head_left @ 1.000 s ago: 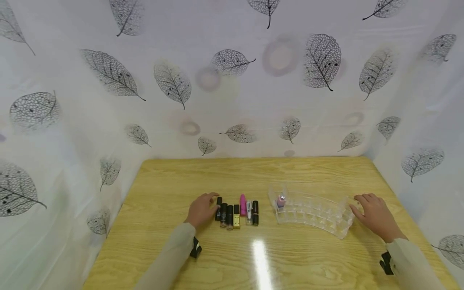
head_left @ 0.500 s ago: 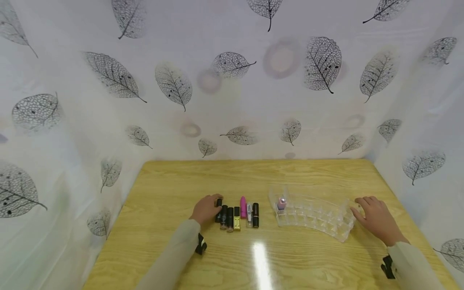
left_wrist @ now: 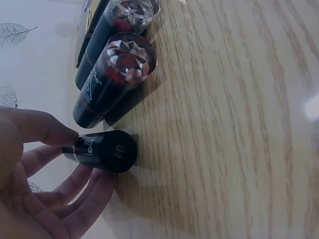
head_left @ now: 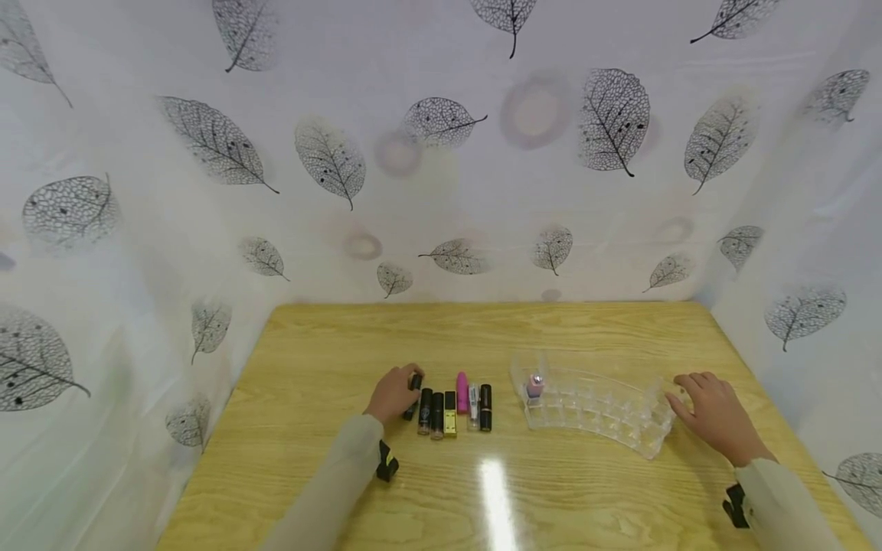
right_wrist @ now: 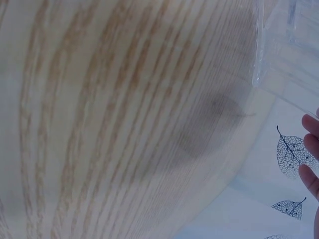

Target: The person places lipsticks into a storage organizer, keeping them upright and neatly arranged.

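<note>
The left hand pinches the black tube, which points away from the person, left of the other tubes. The clear rack sits by the right hand, its fingers loosely spread, maybe touching.

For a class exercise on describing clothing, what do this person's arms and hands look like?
The left sleeve and right sleeve are long and pale cream, plain-looking, reaching the wrists. A small, blocky black device shows at the left wrist, and a similar dark one at the right. The left hand and right hand wear no gloves.
</note>
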The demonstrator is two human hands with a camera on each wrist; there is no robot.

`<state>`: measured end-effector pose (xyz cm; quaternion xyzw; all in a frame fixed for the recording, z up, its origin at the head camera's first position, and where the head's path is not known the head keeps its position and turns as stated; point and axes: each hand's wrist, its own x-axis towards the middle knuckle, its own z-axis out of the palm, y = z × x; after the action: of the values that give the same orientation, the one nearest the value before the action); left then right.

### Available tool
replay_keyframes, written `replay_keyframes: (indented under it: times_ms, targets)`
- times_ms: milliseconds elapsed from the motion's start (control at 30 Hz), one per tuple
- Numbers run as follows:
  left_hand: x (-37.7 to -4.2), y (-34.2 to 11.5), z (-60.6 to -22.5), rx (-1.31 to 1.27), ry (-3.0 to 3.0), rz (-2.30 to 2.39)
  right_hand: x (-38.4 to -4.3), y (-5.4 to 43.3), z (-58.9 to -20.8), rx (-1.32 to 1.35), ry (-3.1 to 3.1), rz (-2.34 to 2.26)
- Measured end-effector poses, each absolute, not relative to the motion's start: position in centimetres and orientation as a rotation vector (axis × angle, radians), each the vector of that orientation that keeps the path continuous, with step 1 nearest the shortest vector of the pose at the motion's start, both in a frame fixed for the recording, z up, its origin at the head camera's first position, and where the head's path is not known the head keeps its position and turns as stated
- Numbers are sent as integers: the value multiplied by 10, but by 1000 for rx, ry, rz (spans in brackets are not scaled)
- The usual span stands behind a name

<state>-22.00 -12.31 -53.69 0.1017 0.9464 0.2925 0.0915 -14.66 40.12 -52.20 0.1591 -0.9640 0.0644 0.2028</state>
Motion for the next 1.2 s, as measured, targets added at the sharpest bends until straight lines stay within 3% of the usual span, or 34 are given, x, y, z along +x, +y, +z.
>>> replay_keyframes:
  times_ms: [867, 1200]
  targets:
    - [-200, -127, -539, 81, 2786, 1367, -150, 398, -508, 515, -2708, 14]
    - [-201, -115, -524, 193, 2809, 1514, -147, 399, -509, 498, -2724, -4]
